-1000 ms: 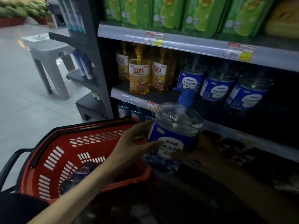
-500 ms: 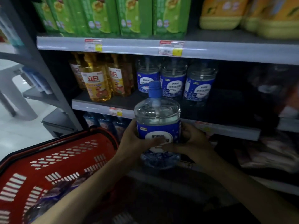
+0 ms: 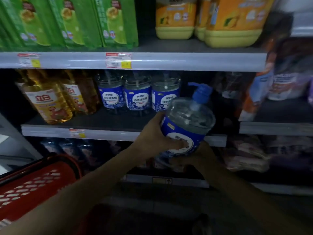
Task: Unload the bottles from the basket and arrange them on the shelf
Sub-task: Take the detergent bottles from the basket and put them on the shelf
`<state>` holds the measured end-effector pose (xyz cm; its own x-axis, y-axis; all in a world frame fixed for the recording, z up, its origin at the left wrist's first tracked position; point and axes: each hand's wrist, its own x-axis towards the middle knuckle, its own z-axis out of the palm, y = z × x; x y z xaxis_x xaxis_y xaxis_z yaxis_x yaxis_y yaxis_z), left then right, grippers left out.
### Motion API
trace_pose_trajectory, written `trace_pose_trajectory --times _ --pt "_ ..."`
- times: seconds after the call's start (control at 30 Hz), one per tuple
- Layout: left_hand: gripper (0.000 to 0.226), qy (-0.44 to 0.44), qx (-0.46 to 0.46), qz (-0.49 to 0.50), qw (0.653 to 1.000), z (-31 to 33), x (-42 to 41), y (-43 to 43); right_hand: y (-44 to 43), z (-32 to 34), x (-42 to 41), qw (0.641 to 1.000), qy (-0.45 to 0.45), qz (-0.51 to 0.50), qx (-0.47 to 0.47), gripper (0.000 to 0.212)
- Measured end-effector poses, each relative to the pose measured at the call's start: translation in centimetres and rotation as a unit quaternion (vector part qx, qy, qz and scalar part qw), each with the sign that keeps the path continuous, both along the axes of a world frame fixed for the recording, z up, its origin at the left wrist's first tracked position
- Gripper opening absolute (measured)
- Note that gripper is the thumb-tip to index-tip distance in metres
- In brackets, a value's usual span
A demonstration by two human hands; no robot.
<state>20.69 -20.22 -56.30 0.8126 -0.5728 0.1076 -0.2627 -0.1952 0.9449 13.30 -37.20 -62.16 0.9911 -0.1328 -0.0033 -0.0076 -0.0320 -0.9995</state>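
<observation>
A clear pump bottle [image 3: 188, 121] with a blue label and blue pump head is tilted to the right, held just in front of the middle shelf [image 3: 108, 132]. My left hand [image 3: 155, 138] grips its left side, thumb across the label. My right hand [image 3: 198, 158] supports it from below. Three matching blue-label bottles [image 3: 138, 97] stand in a row on that shelf, just left of the held one. The red basket [image 3: 30, 189] is at the lower left; what it holds is out of sight.
Yellow oil-coloured bottles [image 3: 49, 102] stand at the left of the middle shelf. Green packs [image 3: 71, 22] and yellow jugs [image 3: 232, 21] fill the upper shelf. Dark space lies to the right of the blue bottles. Packets [image 3: 245, 153] lie on a lower shelf at the right.
Both hands have lifted the bottle up and to the right, from in front of the lower shelf edge to the middle shelf's level. It now tilts right. The view has swung right, away from the basket.
</observation>
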Motion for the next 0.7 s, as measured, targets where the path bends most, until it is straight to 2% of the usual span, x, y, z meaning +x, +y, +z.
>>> trace_pose_trajectory --times 0.17,0.37,0.47,0.6,0.7 --pt "0.087 -0.065 0.032 -0.048 0.996 1.1 2.8 -4.6 -3.2 -1.2 2.1 0.995 -0.054 -0.084 0.021 0.087" --pt "0.07 -0.182 0.054 0.03 0.981 -0.2 5.0 -7.4 -6.0 -1.1 5.0 0.983 -0.063 -0.17 0.025 0.081" --pt "0.062 -0.179 0.041 0.054 0.982 -1.7 5.8 -8.6 -7.2 -1.9 6.6 0.977 -0.057 -0.204 0.023 0.077" --pt "0.061 -0.148 -0.028 0.065 0.986 -3.0 5.9 -10.2 -8.3 -2.3 8.2 0.967 -0.082 -0.241 -0.001 0.1" --pt "0.063 -0.124 -0.056 0.063 0.989 -3.9 6.5 -11.3 -8.9 -2.8 9.5 0.96 -0.089 -0.264 -0.01 0.097"
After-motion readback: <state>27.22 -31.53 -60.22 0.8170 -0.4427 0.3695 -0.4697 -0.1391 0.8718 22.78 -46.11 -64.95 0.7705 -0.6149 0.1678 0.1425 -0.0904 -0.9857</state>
